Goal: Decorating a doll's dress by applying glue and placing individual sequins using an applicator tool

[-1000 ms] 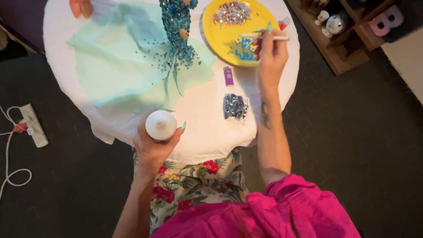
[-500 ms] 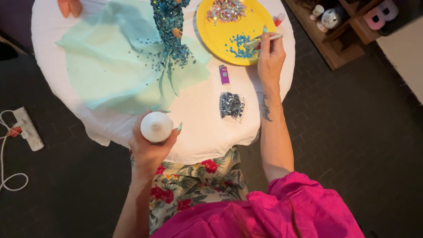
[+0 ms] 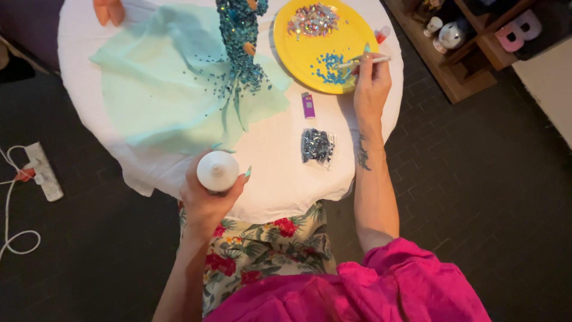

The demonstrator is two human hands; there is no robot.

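My left hand (image 3: 208, 197) grips a white glue bottle (image 3: 217, 170) at the near edge of the round white-covered table (image 3: 280, 179). My right hand (image 3: 370, 89) holds a thin white stick (image 3: 366, 61), its tip over the small blue sequins (image 3: 330, 65) on a yellow plate (image 3: 298, 50). A heap of mixed sequins (image 3: 313, 21) lies at the plate's far side. A doll in a blue sequinned dress (image 3: 241, 42) lies on pale green fabric (image 3: 167, 89) to the left of the plate.
A purple lighter (image 3: 308, 105) and a clear bag of dark sequins (image 3: 317, 145) lie between my hands. A power strip with cables (image 3: 42, 170) rests on the dark floor at left. A wooden shelf with figurines (image 3: 459, 48) stands at right.
The view has shifted slightly. My right hand stays at the plate with the stick; my left hand keeps the bottle at the table's edge.
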